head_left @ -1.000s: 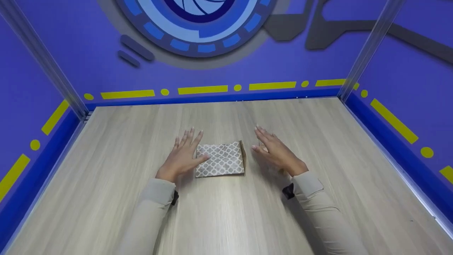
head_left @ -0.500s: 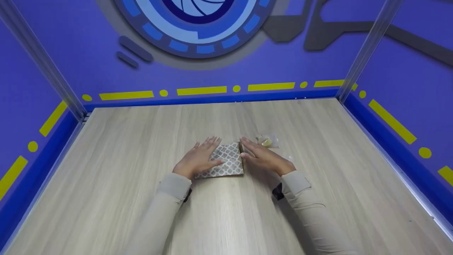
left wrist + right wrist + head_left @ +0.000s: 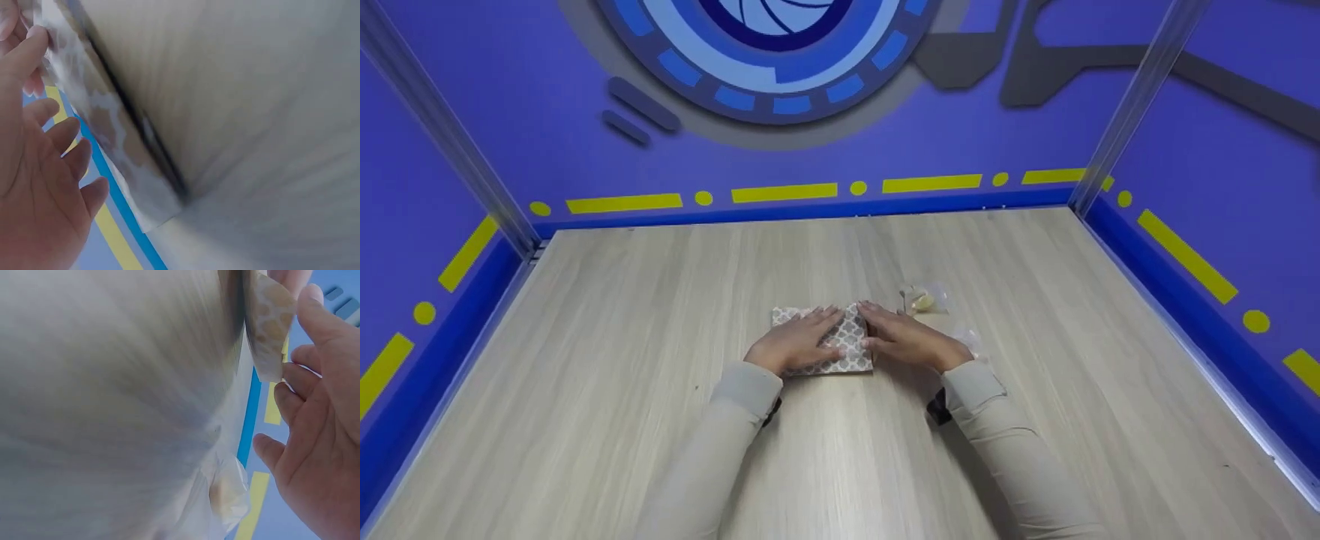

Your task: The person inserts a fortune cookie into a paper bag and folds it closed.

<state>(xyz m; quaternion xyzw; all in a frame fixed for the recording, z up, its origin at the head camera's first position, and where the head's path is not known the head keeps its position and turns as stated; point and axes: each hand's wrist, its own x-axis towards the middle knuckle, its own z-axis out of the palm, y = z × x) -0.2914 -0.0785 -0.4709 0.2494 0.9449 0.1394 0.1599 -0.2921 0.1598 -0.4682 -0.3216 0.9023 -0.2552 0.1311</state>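
A flat paper bag with a grey-and-white quatrefoil pattern lies on the table in the head view. My left hand rests across its left and middle part, fingers straight. At the bag's right edge, my right hand touches it with straight fingertips. The left wrist view shows the bag side-on, with a dark gap along its underside, beside the left hand. In the right wrist view the bag's end reaches the fingers of the right hand.
Behind the right hand lies a small clear plastic bag with something yellow inside. Another clear plastic piece shows partly beside the right wrist. The wood-grain table is bounded by blue walls at the back and sides.
My left hand has slid right, from the bag's left edge onto its middle. My right hand has moved left onto its right edge, uncovering the plastic bag; the raised brown edge no longer shows.
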